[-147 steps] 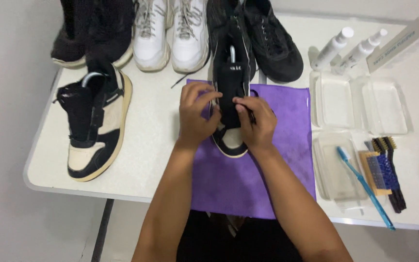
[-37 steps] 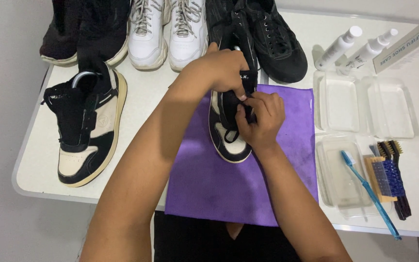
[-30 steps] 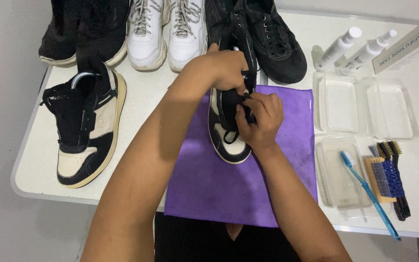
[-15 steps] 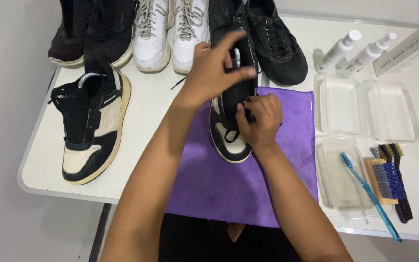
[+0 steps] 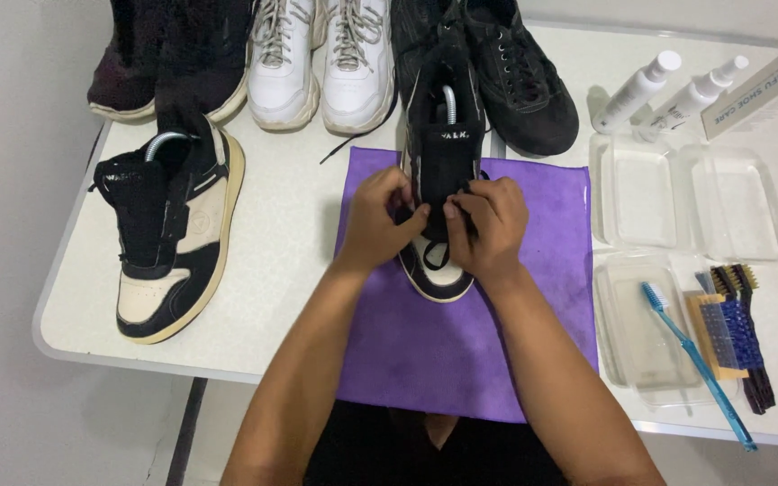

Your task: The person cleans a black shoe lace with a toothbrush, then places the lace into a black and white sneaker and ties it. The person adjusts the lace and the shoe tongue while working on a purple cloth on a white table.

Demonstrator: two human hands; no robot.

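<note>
Fingers hide most of what matters here: both hands sit on the middle of the black-and-cream sneaker (image 5: 440,171), covering its lace area, so I cannot make out exactly what they pinch. The left hand (image 5: 384,220) is curled narrow against the shoe's left side, and the right hand (image 5: 488,225) is bunched tight against its right side, fingertips meeting over the black tongue; a dark lace end seems to be between them, but it is hard to be sure. That sneaker lies toe toward the person on the purple cloth (image 5: 470,342), whose near edge drops out of sight over the table (image 5: 290,297) edge.

Counted from the cloth: one matching sneaker (image 5: 168,238) well to its left; beyond it, at the table's far edge, three pairs cut off by the frame, a dark fuzzy pair (image 5: 168,58), a white pair (image 5: 321,58) and a black pair (image 5: 497,67). To the cloth's right, three clear plastic trays (image 5: 686,193), two white spray bottles (image 5: 668,90), one box (image 5: 767,85) only partly in view, one blue toothbrush (image 5: 695,360), and brushes (image 5: 731,333) lying packed together, three or so, too close to count surely
</note>
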